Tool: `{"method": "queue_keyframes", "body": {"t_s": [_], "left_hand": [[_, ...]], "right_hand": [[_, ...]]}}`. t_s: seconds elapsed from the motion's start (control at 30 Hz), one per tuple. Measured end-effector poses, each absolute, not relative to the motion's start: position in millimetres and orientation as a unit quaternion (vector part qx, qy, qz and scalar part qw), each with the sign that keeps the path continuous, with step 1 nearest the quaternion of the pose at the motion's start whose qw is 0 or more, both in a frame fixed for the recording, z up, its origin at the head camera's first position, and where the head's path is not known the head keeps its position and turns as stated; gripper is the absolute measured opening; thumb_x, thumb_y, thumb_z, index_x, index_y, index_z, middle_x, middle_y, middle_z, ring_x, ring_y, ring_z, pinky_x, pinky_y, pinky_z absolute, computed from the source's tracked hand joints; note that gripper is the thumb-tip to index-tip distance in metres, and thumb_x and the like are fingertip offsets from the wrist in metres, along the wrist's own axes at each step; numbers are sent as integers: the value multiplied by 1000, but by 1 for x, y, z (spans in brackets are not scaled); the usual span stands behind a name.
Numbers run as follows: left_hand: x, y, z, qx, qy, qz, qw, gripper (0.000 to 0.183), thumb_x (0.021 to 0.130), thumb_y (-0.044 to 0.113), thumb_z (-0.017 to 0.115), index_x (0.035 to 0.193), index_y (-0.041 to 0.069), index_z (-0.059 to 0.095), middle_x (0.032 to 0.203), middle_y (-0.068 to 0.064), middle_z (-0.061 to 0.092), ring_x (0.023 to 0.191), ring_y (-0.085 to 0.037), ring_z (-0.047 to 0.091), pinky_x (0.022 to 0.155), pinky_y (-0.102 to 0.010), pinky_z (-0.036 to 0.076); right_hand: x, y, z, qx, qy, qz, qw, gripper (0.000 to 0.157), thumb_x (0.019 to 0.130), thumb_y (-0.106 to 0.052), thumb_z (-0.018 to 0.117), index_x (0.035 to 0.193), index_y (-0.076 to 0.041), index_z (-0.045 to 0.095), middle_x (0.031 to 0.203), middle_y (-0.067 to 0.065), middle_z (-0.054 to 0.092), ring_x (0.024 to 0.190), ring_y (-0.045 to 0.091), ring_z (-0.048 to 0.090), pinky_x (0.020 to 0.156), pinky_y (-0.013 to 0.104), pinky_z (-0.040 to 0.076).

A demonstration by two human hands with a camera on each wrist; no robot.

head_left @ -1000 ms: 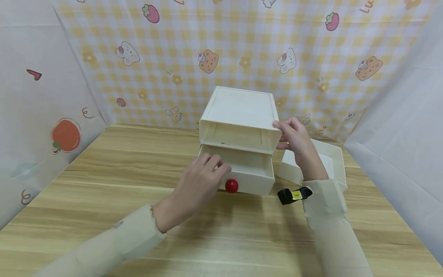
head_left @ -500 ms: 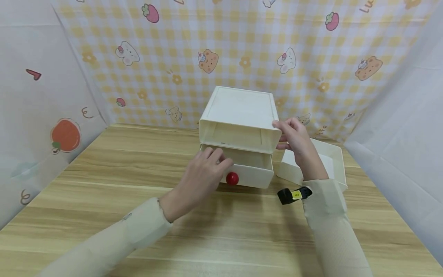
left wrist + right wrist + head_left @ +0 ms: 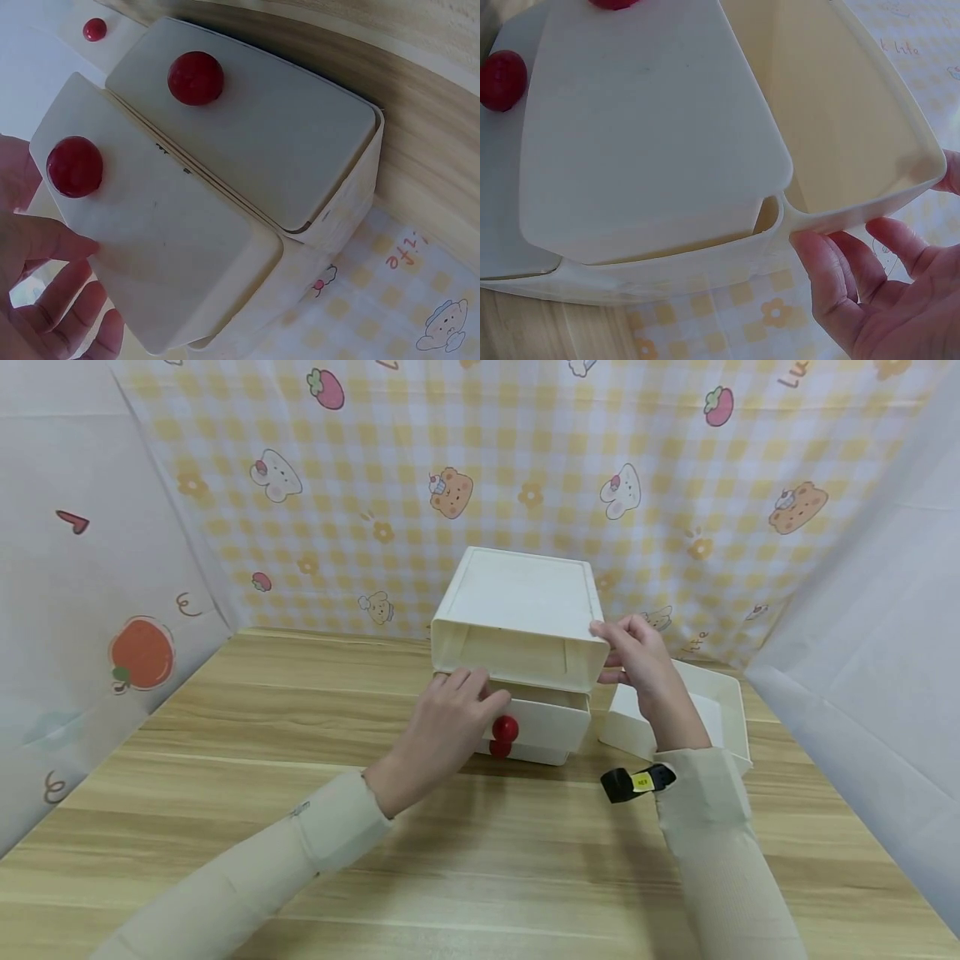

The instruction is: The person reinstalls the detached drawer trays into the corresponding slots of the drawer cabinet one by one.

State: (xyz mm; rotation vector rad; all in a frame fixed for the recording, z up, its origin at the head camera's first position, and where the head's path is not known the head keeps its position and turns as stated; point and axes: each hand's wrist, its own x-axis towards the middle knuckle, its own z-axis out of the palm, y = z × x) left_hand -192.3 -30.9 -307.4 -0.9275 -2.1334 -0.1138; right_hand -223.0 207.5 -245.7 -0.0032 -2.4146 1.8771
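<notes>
A white drawer cabinet (image 3: 525, 589) stands on the table, its top slot without a drawer. Below that slot, the middle drawer (image 3: 551, 720) with a red knob (image 3: 506, 729) sticks out a little. My left hand (image 3: 446, 727) holds the upper left edge of this drawer's front, thumb on the front face (image 3: 150, 225). Under it, the bottom drawer (image 3: 262, 127) sits flush in the cabinet. My right hand (image 3: 645, 672) grips the cabinet's upper right front corner, thumb on top and fingers against the side wall (image 3: 877, 210).
A loose white drawer (image 3: 727, 706) lies on the wooden table (image 3: 300, 735) to the right of the cabinet, close to my right forearm. Behind stands a yellow checked cloth (image 3: 525, 460). White cloth walls (image 3: 67, 610) border both sides.
My left hand has moved forward, and the middle drawer has slid back most of the way into the cabinet. The bottom drawer's knob now shows beneath it. My right hand has stayed put.
</notes>
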Motion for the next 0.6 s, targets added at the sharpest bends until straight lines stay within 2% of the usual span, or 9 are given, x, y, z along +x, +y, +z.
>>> {"method": "queue_keyframes", "body": {"t_s": [0.13, 0.37, 0.6], "left_hand": [[-194, -29, -308, -359, -841, -26, 405, 19, 82, -3, 62, 89, 14, 67, 77, -3, 56, 67, -17, 52, 54, -25, 43], [-193, -30, -311, -351, -840, -7, 414, 19, 82, -1, 64, 94, 12, 71, 88, -7, 61, 79, -21, 61, 61, -26, 53], [-194, -30, -315, -349, -844, 25, 406, 26, 82, 2, 63, 108, 8, 69, 94, -8, 61, 83, -22, 57, 62, -25, 53]], "right_hand": [[-223, 207, -246, -1, -788, 615, 43, 26, 90, -37, 54, 84, -15, 40, 95, 2, 39, 68, 7, 44, 59, 17, 52], [-223, 207, -246, -5, -788, 614, 43, 26, 90, -37, 54, 83, -16, 41, 95, 1, 39, 69, 7, 44, 59, 17, 52], [-224, 207, -246, -7, -787, 615, 42, 26, 90, -37, 54, 83, -16, 40, 94, 1, 38, 70, 7, 42, 58, 16, 51]]}}
